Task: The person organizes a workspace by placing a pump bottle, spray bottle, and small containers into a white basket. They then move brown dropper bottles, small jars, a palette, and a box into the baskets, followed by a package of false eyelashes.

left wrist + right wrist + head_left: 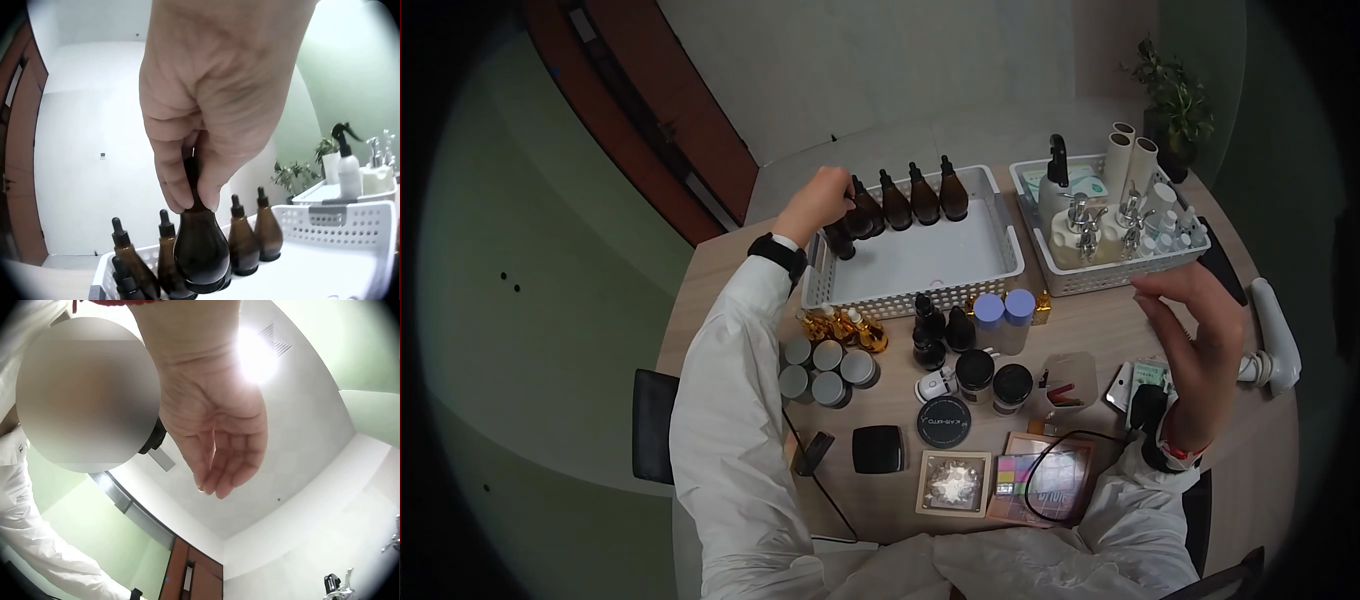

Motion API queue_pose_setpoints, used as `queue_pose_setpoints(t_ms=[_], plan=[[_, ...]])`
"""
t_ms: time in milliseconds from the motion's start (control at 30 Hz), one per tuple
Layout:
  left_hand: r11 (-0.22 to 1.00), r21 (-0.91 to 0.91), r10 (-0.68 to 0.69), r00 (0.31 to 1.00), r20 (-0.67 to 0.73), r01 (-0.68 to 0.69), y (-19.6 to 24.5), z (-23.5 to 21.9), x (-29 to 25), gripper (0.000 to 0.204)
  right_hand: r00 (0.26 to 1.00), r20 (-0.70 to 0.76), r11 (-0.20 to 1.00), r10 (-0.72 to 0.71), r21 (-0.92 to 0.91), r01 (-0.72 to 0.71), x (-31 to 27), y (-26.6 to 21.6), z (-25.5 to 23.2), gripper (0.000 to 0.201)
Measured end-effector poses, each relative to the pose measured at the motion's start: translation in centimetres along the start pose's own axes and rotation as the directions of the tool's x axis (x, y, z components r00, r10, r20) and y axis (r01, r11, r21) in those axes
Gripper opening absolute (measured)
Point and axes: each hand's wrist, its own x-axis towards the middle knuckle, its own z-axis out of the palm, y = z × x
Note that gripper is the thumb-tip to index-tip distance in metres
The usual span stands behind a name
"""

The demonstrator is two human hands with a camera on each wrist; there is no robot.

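My left hand point(818, 204) is over the left end of a white basket point(905, 292). In the left wrist view the left hand point(215, 94) pinches the black dropper top of a dark brown bottle point(201, 251), held upright among similar bottles. Several brown dropper bottles point(924, 203) stand along the basket's back and left side. My right hand point(1200, 335) is raised over the table's right side, near the second basket; in the right wrist view the right hand point(215, 425) has bent fingers, thumb close to the fingertips, with nothing held.
A second basket point(1100, 282) holds pump bottles, white tubes and small bottles. In front stand amber bottles point(866, 333), grey-lidded jars point(829, 388), black bottles point(960, 332) and purple-capped bottles point(1018, 308). Nearer lie a black case point(878, 449), palettes point(953, 484) and a cable. A white appliance point(1276, 336) is at right.
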Motion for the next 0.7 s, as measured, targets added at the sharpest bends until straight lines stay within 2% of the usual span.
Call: queue_pose_setpoints(t_ms=[200, 333, 467, 533, 700], plan=[[0.997, 0.063, -0.046, 0.996, 0.082, 0.041, -3.6, 5.6, 2.7, 0.015, 1.000, -0.004, 1.000, 0.024, 0.010, -0.024, 0.1, 0.4, -0.2, 0.025], [0.988, 0.117, -0.119, 0.985, 0.122, 0.105, -3.3, 6.2, 2.6, 0.021, 0.999, -0.008, 0.999, 0.049, 0.006, -0.049, 0.1, 0.5, 0.0, 0.025], [0.997, 0.068, -0.045, 0.990, 0.131, 0.036, -4.7, 7.5, 2.9, 0.022, 0.999, -0.004, 0.999, 0.038, -0.002, -0.038, 0.2, 0.6, 0.2, 0.026], [0.994, 0.089, -0.081, 0.982, 0.171, 0.066, -4.3, 7.4, 2.9, 0.023, 0.999, 0.007, 0.999, 0.037, -0.009, -0.037, 0.2, 0.5, 0.3, 0.026], [0.994, 0.082, -0.087, 0.981, 0.174, 0.073, -4.7, 8.0, 3.2, 0.022, 0.998, 0.021, 0.998, 0.059, -0.023, -0.058, 0.2, 0.4, 0.4, 0.026]])
